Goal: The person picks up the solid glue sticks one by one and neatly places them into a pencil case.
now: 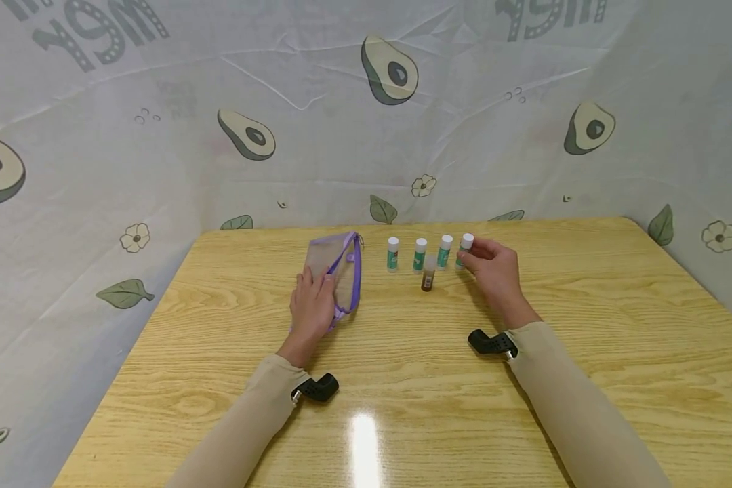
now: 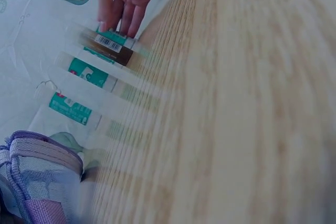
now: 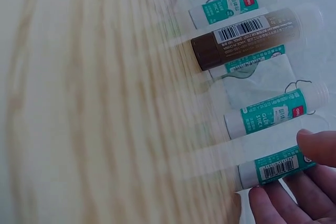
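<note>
Four green-and-white glue sticks stand upright near the table's back: the leftmost point(image 1: 392, 255), a second point(image 1: 420, 255), a third point(image 1: 444, 252) and the rightmost point(image 1: 465, 247). My right hand point(image 1: 497, 272) pinches the rightmost one between thumb and fingers; the right wrist view shows its barcode label point(image 3: 278, 168). A brown stick with a clear cap point(image 1: 428, 274) is upright in front of the row. To the left lies a mesh pouch with purple edging point(image 1: 356, 274). My left hand point(image 1: 313, 306) rests on the pouch, fingers extended over the mesh.
The wooden table point(image 1: 402, 366) reaches back to a pale cloth point(image 1: 317, 163) printed with avocados, leaves and flowers, which hangs behind it. A black device is strapped at each wrist over the beige sleeves.
</note>
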### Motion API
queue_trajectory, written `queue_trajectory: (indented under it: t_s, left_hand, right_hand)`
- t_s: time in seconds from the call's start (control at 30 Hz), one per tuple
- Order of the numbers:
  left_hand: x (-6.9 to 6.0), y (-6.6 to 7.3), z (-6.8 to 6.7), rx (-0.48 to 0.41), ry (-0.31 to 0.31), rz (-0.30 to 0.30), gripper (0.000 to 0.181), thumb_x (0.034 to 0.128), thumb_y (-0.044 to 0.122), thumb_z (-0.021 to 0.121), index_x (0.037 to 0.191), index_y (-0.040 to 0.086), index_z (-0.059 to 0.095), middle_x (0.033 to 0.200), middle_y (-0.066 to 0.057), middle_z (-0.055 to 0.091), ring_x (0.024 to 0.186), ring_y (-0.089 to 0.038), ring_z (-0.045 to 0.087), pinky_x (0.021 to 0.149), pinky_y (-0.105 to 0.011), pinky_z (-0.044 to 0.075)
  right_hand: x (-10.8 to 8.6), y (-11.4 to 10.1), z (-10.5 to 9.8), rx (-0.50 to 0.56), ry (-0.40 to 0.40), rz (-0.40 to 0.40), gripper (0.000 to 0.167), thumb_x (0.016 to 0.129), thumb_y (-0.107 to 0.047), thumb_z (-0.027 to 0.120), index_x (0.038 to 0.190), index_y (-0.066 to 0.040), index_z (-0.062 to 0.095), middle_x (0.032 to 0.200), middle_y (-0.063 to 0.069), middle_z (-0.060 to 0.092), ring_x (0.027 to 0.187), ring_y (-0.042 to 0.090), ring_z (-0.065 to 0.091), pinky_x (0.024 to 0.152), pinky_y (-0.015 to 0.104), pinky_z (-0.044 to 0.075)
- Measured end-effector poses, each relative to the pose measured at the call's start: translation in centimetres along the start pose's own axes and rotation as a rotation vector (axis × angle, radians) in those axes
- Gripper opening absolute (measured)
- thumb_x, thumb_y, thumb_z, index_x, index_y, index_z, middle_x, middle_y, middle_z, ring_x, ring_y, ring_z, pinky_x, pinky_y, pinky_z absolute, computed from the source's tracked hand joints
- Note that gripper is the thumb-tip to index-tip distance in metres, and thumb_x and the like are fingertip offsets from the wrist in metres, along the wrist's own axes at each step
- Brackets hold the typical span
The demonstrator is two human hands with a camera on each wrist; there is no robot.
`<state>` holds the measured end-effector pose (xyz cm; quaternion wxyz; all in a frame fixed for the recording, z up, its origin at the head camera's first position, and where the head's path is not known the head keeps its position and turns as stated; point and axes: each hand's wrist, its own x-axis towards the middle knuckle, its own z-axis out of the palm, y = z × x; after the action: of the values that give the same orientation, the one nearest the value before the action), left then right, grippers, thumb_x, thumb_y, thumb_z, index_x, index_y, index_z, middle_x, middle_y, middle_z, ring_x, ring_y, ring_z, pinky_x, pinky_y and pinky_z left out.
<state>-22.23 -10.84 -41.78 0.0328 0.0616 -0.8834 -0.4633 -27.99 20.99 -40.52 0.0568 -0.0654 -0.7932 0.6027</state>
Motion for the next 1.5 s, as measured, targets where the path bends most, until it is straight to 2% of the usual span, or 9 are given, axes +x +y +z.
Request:
queue_trajectory:
  t_s: [0.33,0.6,0.83,1.13,1.23,1.5]
  left_hand:
    - [-0.1,0.0,-0.1,0.002,0.001,0.004,0.059,0.1128,0.035,0.027,0.162,0.007,0.043,0.178,-0.023,0.01,0.167,-0.044,0.002,0.135,-0.062,0.0]
    - [0.0,-0.2,-0.3,0.004,0.001,0.006,0.059,0.1133,0.035,0.027,0.163,0.007,0.042,0.178,-0.023,0.011,0.167,-0.044,0.002,0.135,-0.062,0.0]
    - [0.2,-0.3,-0.3,0.008,0.007,0.003,0.059,0.1135,0.036,0.026,0.163,0.008,0.042,0.178,-0.023,0.013,0.167,-0.044,0.004,0.135,-0.062,0.001]
    - [0.2,-0.1,-0.5,0.002,0.0,0.007,0.059,0.1142,0.035,0.025,0.164,0.007,0.041,0.178,-0.023,0.012,0.167,-0.044,0.003,0.135,-0.063,0.001]
    - [0.1,-0.2,-0.4,0.002,-0.005,0.005,0.059,0.1142,0.035,0.025,0.164,0.007,0.041,0.178,-0.023,0.011,0.166,-0.045,0.003,0.135,-0.063,0.001]
    - [0.2,-0.2,-0.2,-0.002,-0.004,0.011,0.059,0.1139,0.034,0.025,0.163,0.006,0.042,0.177,-0.024,0.012,0.166,-0.045,0.003,0.135,-0.063,0.001]
  right_hand:
    - [0.1,0.2,0.1,0.004,0.014,0.018,0.049,0.104,-0.017,0.068,0.149,0.0,0.059,0.145,0.022,0.063,0.099,-0.005,0.062,0.093,0.013,0.056]
    - [0.1,0.2,0.4,0.027,0.024,0.025,0.047,0.104,-0.015,0.069,0.147,0.0,0.061,0.142,0.021,0.064,0.099,-0.003,0.063,0.086,0.009,0.055]
    - [0.1,0.0,0.4,0.043,0.028,0.037,0.048,0.104,-0.015,0.069,0.148,-0.001,0.06,0.141,0.02,0.064,0.099,-0.002,0.064,0.089,0.012,0.057]
    - [0.2,-0.9,0.0,0.031,0.048,0.015,0.048,0.103,-0.02,0.069,0.147,0.0,0.062,0.139,0.016,0.066,0.103,0.0,0.063,0.084,0.007,0.054]
    - [0.1,-1.3,-0.3,0.041,0.044,-0.002,0.049,0.104,-0.021,0.069,0.147,0.0,0.061,0.139,0.016,0.067,0.101,-0.001,0.065,0.086,0.009,0.055]
    - [-0.1,-2.7,-0.4,0.099,0.065,-0.043,0.049,0.103,-0.021,0.071,0.147,-0.002,0.062,0.129,0.006,0.069,0.101,-0.002,0.066,0.093,0.015,0.059]
